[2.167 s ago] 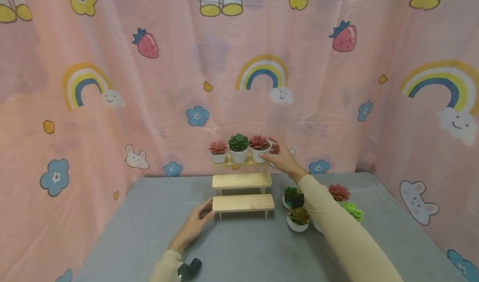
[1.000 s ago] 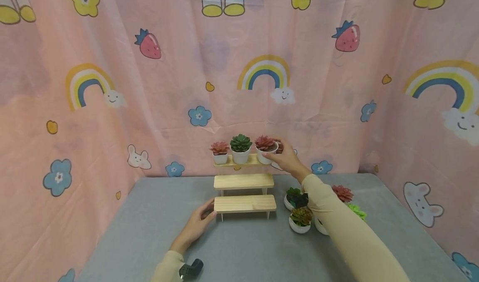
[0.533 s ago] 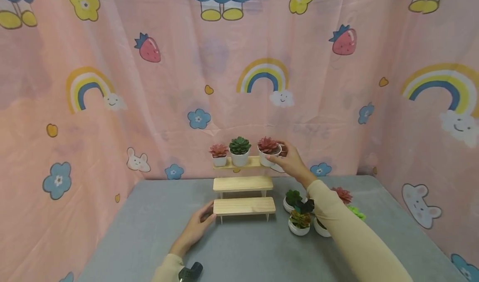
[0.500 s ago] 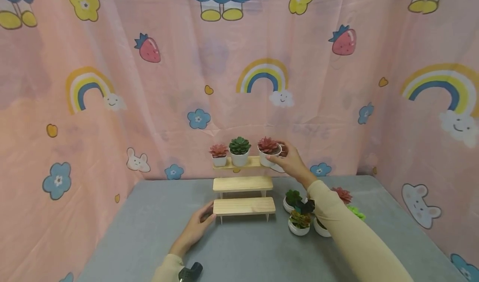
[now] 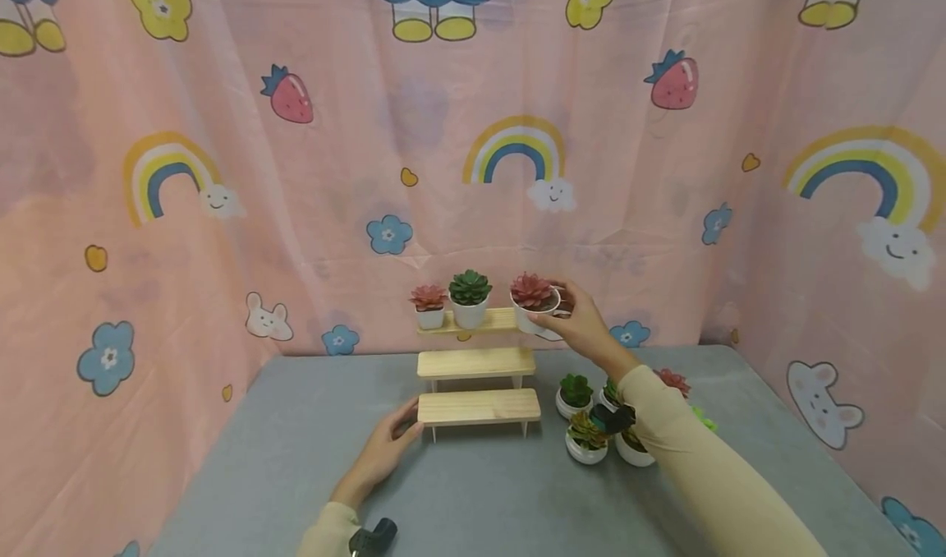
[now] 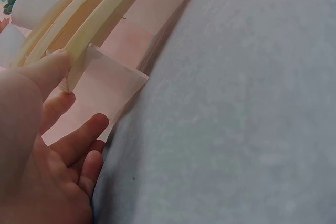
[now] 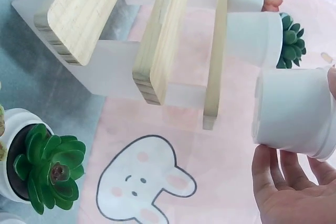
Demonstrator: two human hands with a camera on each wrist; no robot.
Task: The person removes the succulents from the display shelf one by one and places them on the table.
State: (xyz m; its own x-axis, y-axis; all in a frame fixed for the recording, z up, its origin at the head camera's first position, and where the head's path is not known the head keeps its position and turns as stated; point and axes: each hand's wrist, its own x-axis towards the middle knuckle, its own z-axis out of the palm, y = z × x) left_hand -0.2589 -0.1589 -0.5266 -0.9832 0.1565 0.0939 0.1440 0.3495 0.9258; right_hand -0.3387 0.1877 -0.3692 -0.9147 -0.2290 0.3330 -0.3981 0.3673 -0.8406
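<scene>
My right hand (image 5: 587, 327) grips a potted succulent (image 5: 531, 292) with red leaves by its white pot, thumb in front and fingers round the far side. In the right wrist view a gap shows between the pot's base and the top board (image 7: 215, 61). A three-tier wooden stand (image 5: 476, 363) with translucent legs is on the grey table. My left hand (image 5: 380, 454) pinches the left end of its lowest board (image 6: 97, 22), thumb above and index finger below, other fingers loosely bent. On the top tier sit a small red succulent (image 5: 429, 304) and a green succulent (image 5: 470, 294).
Right of the stand, several potted succulents cluster on the table (image 5: 473, 499), including a dark green one (image 5: 575, 391) and a brownish one (image 5: 587, 435). My right sleeve partly covers others. A pink printed curtain (image 5: 443, 89) hangs close behind the stand.
My right hand has carried the red potted succulent rightward, away from the green one and off the top board's right end. My left hand keeps its place on the lowest board.
</scene>
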